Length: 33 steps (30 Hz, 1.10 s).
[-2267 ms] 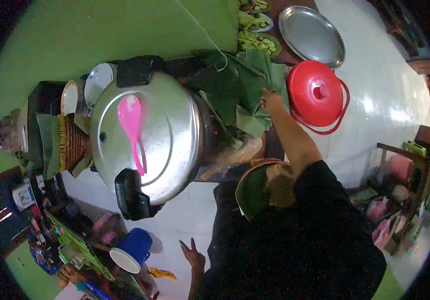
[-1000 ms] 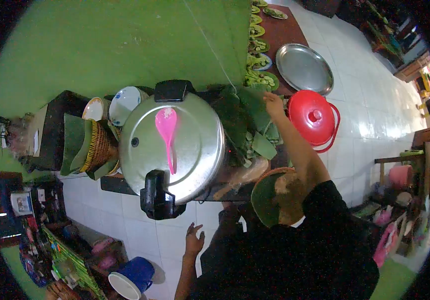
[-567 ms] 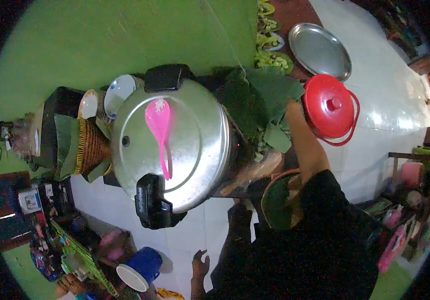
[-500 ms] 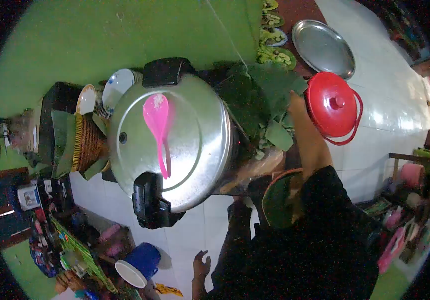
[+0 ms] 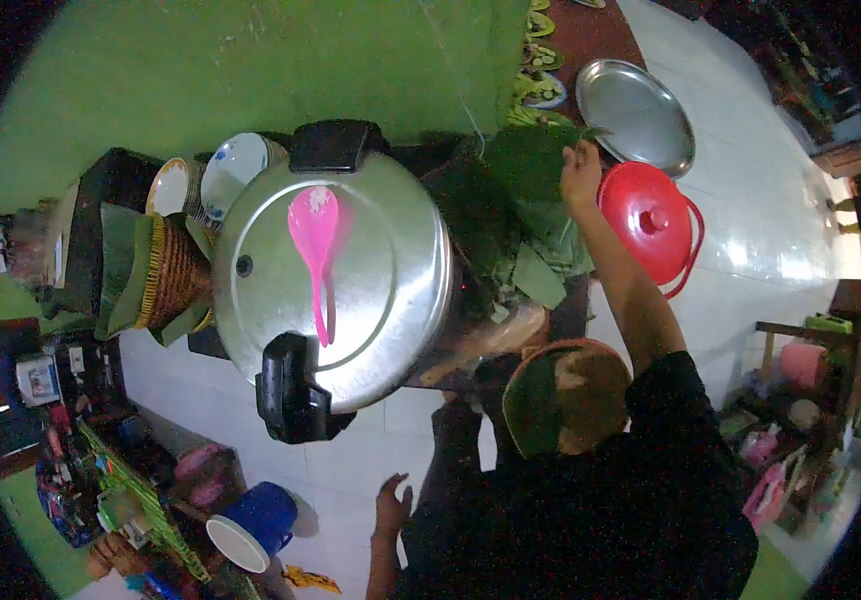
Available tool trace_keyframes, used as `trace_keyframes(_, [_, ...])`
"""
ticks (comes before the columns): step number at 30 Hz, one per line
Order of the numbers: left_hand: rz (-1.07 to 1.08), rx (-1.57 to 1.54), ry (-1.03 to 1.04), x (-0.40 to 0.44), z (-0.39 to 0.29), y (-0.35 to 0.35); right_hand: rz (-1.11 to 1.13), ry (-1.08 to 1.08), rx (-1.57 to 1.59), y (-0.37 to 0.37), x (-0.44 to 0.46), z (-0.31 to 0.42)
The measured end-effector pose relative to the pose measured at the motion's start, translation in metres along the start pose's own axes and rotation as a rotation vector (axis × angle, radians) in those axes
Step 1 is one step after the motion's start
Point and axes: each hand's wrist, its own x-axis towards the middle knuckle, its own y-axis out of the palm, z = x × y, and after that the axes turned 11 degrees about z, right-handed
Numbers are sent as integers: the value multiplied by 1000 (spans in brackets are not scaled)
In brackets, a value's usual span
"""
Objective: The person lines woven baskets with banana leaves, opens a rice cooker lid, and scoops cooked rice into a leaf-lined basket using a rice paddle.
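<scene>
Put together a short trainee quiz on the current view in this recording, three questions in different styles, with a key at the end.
1. Multiple choice: what lies on the silver lid?
A) An oval tray
B) A pink paddle
C) A stack of plates

2. True or false: the left hand is touching the blue bucket.

3. Short answer: which hand is at the green leaves?

Key:
1. B.
2. False; the left hand is apart from the blue bucket, its fingers loosely spread.
3. The right hand.
</scene>
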Motion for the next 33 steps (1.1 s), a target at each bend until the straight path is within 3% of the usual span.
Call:
trace_keyframes(4, [-21, -54, 66, 21, -18, -21, 90, -64, -158, -43, 14, 44])
trace_keyframes(7, [19, -30, 203, 37, -44, -39, 250, -44, -53, -75, 30, 68])
trace_keyframes(10, [72, -85, 300, 48, -94, -61, 355, 156, 391, -105, 19, 158])
trace_keyframes(14, [59, -341, 506, 56, -178, -93, 597, 141, 258, -146, 8, 220])
trace_keyframes(16, [-140, -60, 795, 51, -242, -130, 835, 65, 124, -169, -15, 283])
trace_keyframes(19, [-235, -62, 956, 50, -325, -165, 1050, 69, -137, -194, -35, 338])
trace_keyframes(20, [-259, -47, 958, 49, -349, -173, 1055, -14, -110, -200, -40, 350])
trace_keyframes(22, [-85, -272, 1072, 70, -379, -177, 1053, -180, -59, -211, -48, 369])
trace_keyframes(25, [379, -350, 968, 76, -403, -191, 1043, -281, -12, -226, -54, 384])
trace_keyframes(26, [557, -322, 880, 74, -412, -196, 1022, -214, 5, -231, -53, 387])
trace_keyframes(30, [393, -251, 819, 43, -437, -204, 958, -54, 262, -257, -60, 371])
trace_keyframes(31, [350, -269, 948, 52, -435, -203, 957, -46, 367, -262, -63, 359])
trace_keyframes(33, [349, -296, 937, 42, -440, -209, 859, 28, 513, -251, -73, 297])
